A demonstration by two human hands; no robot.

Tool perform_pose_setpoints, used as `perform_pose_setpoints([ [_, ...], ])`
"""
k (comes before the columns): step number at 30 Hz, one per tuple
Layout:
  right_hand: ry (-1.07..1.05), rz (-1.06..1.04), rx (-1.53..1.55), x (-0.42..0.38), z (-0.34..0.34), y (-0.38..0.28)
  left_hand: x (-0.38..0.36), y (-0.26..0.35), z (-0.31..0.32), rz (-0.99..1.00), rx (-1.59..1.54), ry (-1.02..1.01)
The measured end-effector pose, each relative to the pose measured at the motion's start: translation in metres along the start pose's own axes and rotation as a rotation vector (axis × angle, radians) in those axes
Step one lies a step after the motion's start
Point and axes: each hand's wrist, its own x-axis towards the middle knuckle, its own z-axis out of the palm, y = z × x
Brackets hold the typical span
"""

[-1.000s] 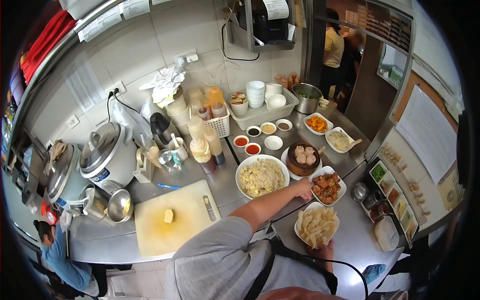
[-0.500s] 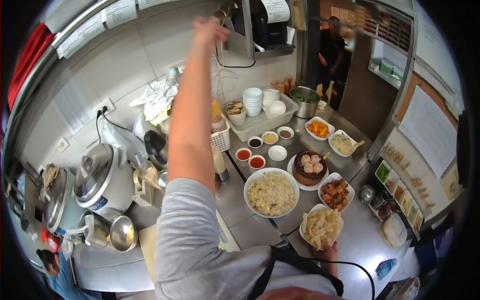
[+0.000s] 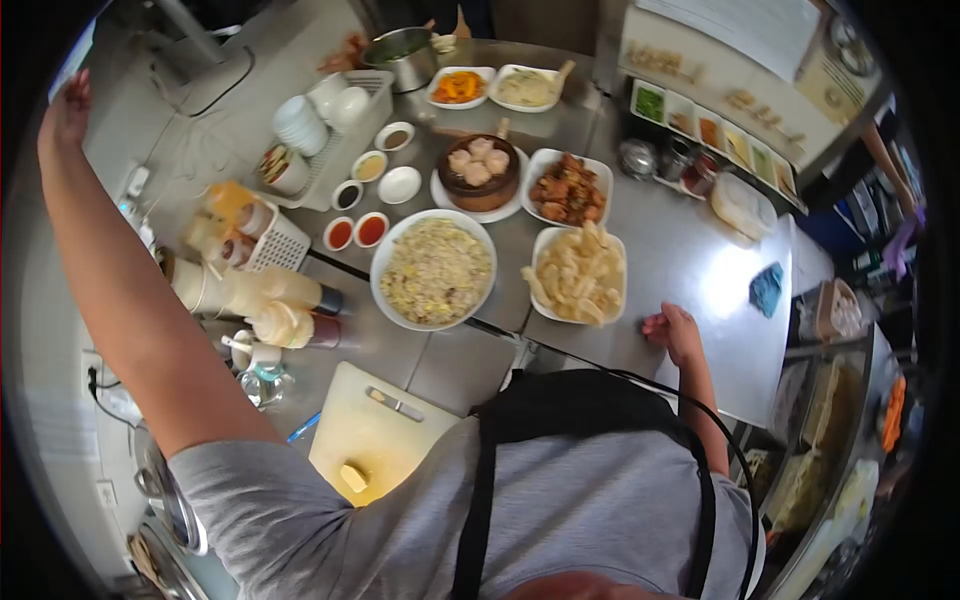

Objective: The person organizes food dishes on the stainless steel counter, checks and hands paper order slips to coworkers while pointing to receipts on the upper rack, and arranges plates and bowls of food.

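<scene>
My left arm is stretched up to the far left, with my left hand high by the wall. Its fingers meet the lower end of a pale paper slip, closed on it as far as the blurred view shows. My right hand hovers over the steel counter with loosely bent fingers, holding nothing. Just left of it, apart from the fingers, stands a square white bowl of fried crackers. Behind that bowl is a dish of glazed fried chicken pieces. A bowl of fried rice stands farther left.
A bamboo steamer with dumplings sits on a plate beside small sauce dishes. Squeeze bottles crowd the left. A cutting board bears a knife. A blue cloth lies right; a black cable crosses my front.
My view has turned right and downward. My left hand has gone from beside the printer to the far left. My right hand has left the cracker bowl's edge and moved right.
</scene>
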Motion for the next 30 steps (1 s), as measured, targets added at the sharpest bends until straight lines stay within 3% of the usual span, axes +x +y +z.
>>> perform_pose_setpoints([
  [6,-0.041,-0.19,-0.052,0.0,-0.022,-0.028,-0.211,-0.096,0.179,0.014,0.024,-0.211],
  [8,-0.195,-0.219,0.001,-0.013,-0.016,-0.051,-0.311,-0.123,0.247,0.049,0.337,-0.327],
  [9,-0.28,-0.23,0.025,-0.019,-0.013,-0.059,-0.356,-0.133,0.279,-0.243,0.27,-0.394],
  [10,-0.327,-0.287,0.034,-0.023,-0.011,-0.065,-0.387,-0.174,0.304,-0.238,0.426,-0.563],
  [11,-0.375,-0.342,0.046,-0.027,-0.01,-0.068,-0.437,-0.182,0.333,-0.491,-0.036,-0.515],
  [12,-0.423,-0.397,0.06,-0.029,-0.008,-0.069,-0.476,-0.199,0.348,-0.444,0.134,-0.648],
  [13,-0.417,-0.401,0.031,-0.029,-0.007,-0.068,-0.514,-0.222,0.368,-0.581,-0.134,-0.624],
  [15,-0.352,-0.411,-0.021,-0.028,-0.016,-0.066,-0.565,-0.232,0.382,-0.731,-0.298,-0.493],
  [16,-0.302,-0.371,-0.074,-0.028,-0.019,-0.065,-0.586,-0.235,0.395,-0.812,-0.38,-0.444],
  [19,-0.294,-0.354,-0.042,-0.025,-0.041,-0.058,-0.619,-0.227,0.409,-0.812,-0.341,-0.388],
  [30,-0.234,-0.384,-0.121,-0.018,-0.091,-0.03,-0.683,-0.24,0.429,-0.793,-0.351,-0.399],
])
